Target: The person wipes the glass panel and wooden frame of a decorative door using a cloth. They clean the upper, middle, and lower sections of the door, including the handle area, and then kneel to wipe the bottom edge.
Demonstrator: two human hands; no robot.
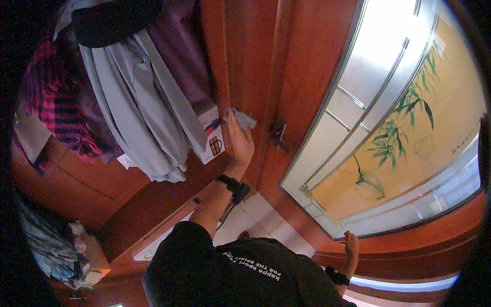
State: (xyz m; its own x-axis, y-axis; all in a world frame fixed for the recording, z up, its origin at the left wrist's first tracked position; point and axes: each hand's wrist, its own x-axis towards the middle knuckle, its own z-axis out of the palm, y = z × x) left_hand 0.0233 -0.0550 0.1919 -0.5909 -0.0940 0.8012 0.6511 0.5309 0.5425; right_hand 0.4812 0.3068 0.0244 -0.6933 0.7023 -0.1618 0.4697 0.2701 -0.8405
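Observation:
My left hand (241, 140), with a dark band on the wrist, presses a crumpled grey cloth (242, 118) against the reddish-brown wooden door frame (249, 84) of an open wardrobe. Its fingers lie extended over the cloth. Just left of it is a white printed box (212, 132), beside hanging grey clothes (134, 96). Down at the right, my right hand (351, 243) is raised by the lower edge of a wooden sliding door's decorated panel (360, 169), with nothing seen in it. Whether it touches the door is not clear.
A plaid garment (57, 111) and purple cloth (180, 53) hang in the wardrobe. A cardboard box (96, 261) and greenish fabric (50, 249) are at the lower left. A metal latch (282, 132) juts from the wood right of my left hand. Pale floor tiles (264, 215) show below.

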